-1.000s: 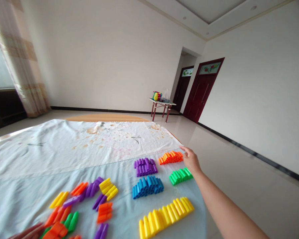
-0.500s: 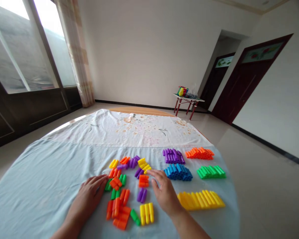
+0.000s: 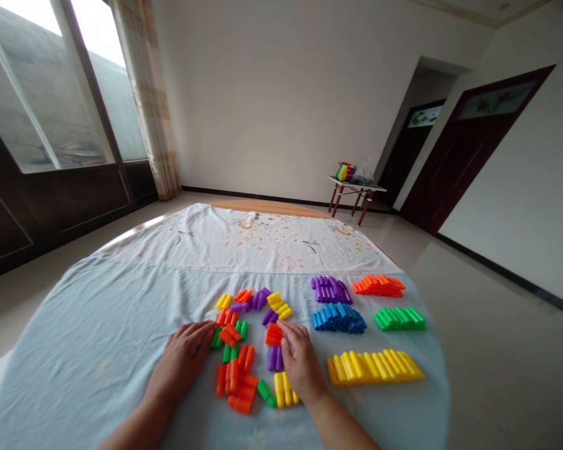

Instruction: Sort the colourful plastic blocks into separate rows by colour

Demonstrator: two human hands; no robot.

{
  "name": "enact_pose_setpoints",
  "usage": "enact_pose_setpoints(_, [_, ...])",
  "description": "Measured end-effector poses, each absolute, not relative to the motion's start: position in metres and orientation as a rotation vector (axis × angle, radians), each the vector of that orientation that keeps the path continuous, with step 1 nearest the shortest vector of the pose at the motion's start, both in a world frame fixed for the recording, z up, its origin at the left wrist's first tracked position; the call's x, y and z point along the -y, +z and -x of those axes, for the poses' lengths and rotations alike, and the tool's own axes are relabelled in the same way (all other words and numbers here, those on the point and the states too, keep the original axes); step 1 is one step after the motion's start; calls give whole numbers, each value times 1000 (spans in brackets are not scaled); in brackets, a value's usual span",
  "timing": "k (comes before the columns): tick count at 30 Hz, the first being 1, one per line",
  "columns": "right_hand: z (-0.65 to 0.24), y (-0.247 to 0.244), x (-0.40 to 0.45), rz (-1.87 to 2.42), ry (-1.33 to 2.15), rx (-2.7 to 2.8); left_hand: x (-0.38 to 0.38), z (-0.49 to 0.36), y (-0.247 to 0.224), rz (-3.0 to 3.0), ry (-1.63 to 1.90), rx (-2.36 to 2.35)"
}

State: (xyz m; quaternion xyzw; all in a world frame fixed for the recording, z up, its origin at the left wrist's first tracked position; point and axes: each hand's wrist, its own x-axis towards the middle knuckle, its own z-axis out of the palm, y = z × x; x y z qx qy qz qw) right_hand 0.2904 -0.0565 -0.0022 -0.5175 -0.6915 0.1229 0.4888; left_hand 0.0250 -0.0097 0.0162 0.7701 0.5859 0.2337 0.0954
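Flat on the cloth, my left hand (image 3: 181, 356) rests with fingers extended beside green pieces (image 3: 216, 339) and an orange group (image 3: 229, 335). My right hand (image 3: 304, 361) is at the right edge of the loose pieces, its fingers apart and touching an orange group (image 3: 274, 334). Purple pieces (image 3: 275, 359) lie by its thumb, and yellow pieces (image 3: 284, 389) are partly under its wrist side. Farther up are more purple (image 3: 261, 298) and yellow (image 3: 279, 305) pieces. A green piece (image 3: 266, 393) and orange ones (image 3: 243, 394) lie nearest me.
At the right stand stacks of purple (image 3: 331, 290), orange (image 3: 378, 285), blue (image 3: 338, 318), green (image 3: 400, 319) and yellow (image 3: 374, 367) pieces. A pale blue cloth (image 3: 103, 337) covers the round table. A small table (image 3: 356, 184) with bags stands by the far wall.
My right hand has moved down from beside the yellow pieces to the orange group. The view has shifted slightly, so the pieces appear a little farther right.
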Motion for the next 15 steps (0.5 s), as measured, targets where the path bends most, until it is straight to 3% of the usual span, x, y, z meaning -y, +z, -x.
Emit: enact_pose_setpoints(15, [-288,3,54,1400,401,1628,4,-21,12,-2317,672,-1721])
